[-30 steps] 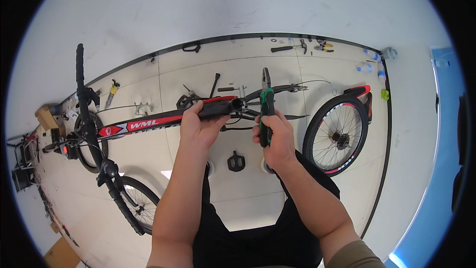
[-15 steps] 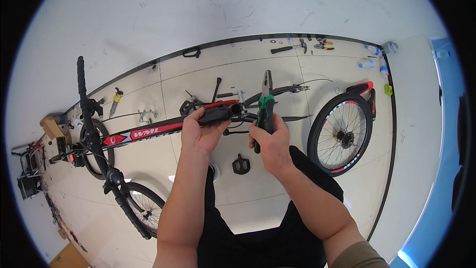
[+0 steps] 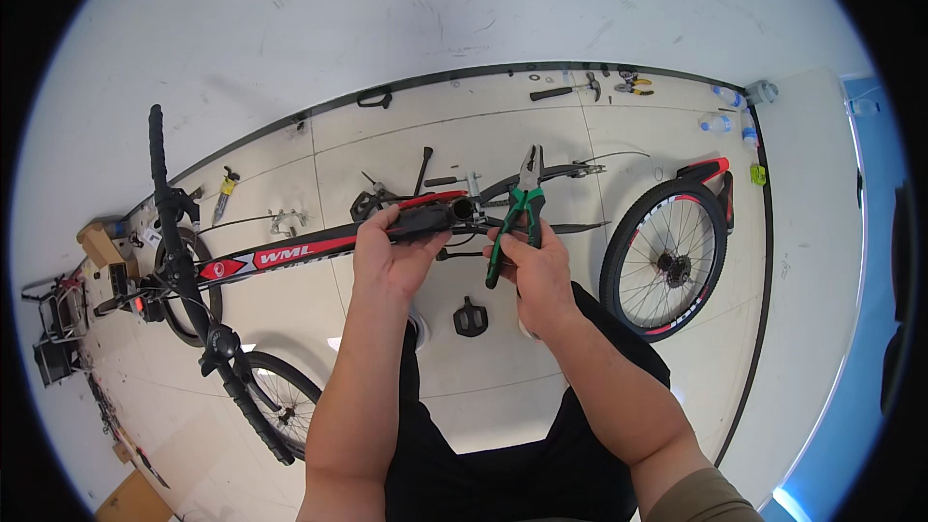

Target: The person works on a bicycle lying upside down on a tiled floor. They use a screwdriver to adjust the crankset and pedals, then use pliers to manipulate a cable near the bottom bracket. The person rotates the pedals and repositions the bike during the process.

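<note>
My left hand (image 3: 389,251) is closed around a dark section of the bicycle frame (image 3: 420,221), beside a round open tube end (image 3: 462,208). The red and black main tube (image 3: 280,256) runs off leftward from there. In my right hand (image 3: 543,271) are green and black pliers (image 3: 530,201), jaws up and spread apart, handles parted. They stand to the right of the tube end, with no part visible between the jaws. A silver bolt-like piece (image 3: 473,184) shows by the tube end.
A detached wheel (image 3: 665,261) lies right, beside a red and black saddle-like part (image 3: 704,170). One pedal (image 3: 471,317) lies below the frame. Handlebars (image 3: 184,271) stretch along the left. A hammer (image 3: 568,89) and yellow-handled pliers (image 3: 634,84) lie by the wall.
The pliers' handles and jaws have opened in my right hand, and their tip has dropped slightly and moved right. My left hand stays in place on the frame.
</note>
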Demonstrator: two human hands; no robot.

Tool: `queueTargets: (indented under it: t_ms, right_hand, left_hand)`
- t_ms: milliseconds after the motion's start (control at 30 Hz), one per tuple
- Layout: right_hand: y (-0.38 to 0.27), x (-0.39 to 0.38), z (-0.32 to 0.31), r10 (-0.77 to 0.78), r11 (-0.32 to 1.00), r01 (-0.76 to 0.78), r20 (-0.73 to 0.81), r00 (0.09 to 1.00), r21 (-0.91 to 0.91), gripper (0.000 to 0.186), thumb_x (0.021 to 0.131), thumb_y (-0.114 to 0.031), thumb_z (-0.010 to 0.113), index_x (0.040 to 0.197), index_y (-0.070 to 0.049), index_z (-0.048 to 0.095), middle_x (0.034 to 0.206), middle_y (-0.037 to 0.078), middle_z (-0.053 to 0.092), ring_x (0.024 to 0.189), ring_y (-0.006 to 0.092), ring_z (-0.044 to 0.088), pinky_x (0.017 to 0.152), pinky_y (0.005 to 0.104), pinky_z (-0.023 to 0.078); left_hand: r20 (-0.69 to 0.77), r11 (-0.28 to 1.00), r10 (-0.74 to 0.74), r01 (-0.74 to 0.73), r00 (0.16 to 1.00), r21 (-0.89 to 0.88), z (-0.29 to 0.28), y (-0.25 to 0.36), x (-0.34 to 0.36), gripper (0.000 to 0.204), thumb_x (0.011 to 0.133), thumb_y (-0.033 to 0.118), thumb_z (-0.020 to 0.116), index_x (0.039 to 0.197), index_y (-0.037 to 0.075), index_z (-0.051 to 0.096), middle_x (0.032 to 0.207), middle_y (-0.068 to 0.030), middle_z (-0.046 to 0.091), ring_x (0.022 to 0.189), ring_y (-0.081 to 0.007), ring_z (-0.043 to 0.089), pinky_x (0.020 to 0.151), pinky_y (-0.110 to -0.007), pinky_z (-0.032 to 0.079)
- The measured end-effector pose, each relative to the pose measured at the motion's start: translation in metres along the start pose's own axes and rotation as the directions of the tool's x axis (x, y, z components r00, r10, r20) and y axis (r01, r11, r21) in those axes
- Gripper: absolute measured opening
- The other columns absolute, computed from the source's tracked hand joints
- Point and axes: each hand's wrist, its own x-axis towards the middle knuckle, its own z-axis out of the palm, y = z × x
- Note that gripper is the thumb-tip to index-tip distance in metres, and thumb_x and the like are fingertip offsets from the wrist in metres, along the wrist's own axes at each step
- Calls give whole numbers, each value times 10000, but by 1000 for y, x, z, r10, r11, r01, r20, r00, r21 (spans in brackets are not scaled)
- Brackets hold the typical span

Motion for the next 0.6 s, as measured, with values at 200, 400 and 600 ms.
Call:
queueTargets:
  t_ms: [200,400,600]
  right_hand:
    - [-2,3,-1,74,986,-84,71,995,143,193,968,-43,508,1159,-57,527,1097,104,645,958,226,645,837,377,526]
    - [19,7,-10,337,935,-336,10,941,110,114,934,-41,530,1047,-27,523,923,113,617,813,223,627,725,392,543]
    - [61,-13,5,337,940,-326,-112,935,102,90,899,-26,548,971,-16,495,820,96,572,753,206,601,647,393,538]
  left_hand:
    - [-2,1000,-5,5,1000,-9,0,0,1,296,986,151,451,1198,-54,430,1276,-250,482,1284,-394,453,1139,-600,298]
    - [13,1000,-8,8,1000,-3,0,0,-1,298,984,139,457,1205,-56,413,1304,-260,459,1290,-397,448,1143,-597,296]
    - [22,1000,4,-4,1000,-22,1,0,1,346,1001,154,411,1243,-93,386,1376,-300,414,1342,-428,395,1169,-598,250]
